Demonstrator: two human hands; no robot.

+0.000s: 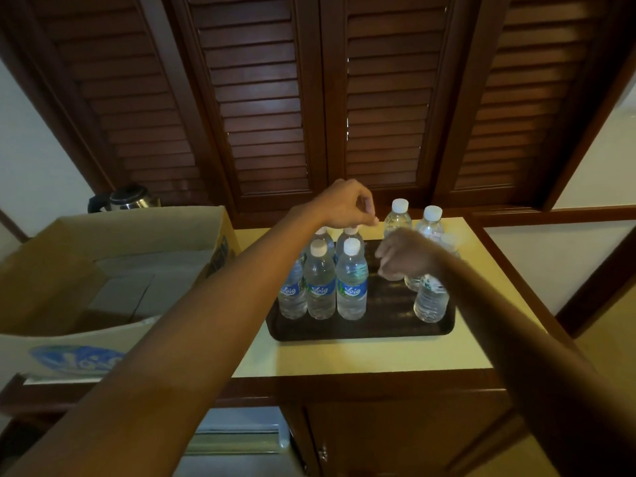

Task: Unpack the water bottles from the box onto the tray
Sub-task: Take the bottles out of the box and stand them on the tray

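Pale yellow countertop (361, 356), dark tray (378, 330) at centre, open cardboard box (113, 232) left

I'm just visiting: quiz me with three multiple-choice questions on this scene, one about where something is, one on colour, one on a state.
1. Where is the cardboard box?
A. left of the tray
B. right of the tray
C. on the tray

2. What colour are the bottle caps?
A. red
B. white
C. black

3. How do the water bottles on the tray stand?
A. lying flat
B. upside down
C. upright

Answers: 1 A, it sits at the counter's left end; 2 B, every visible cap is white; 3 C, caps point up.
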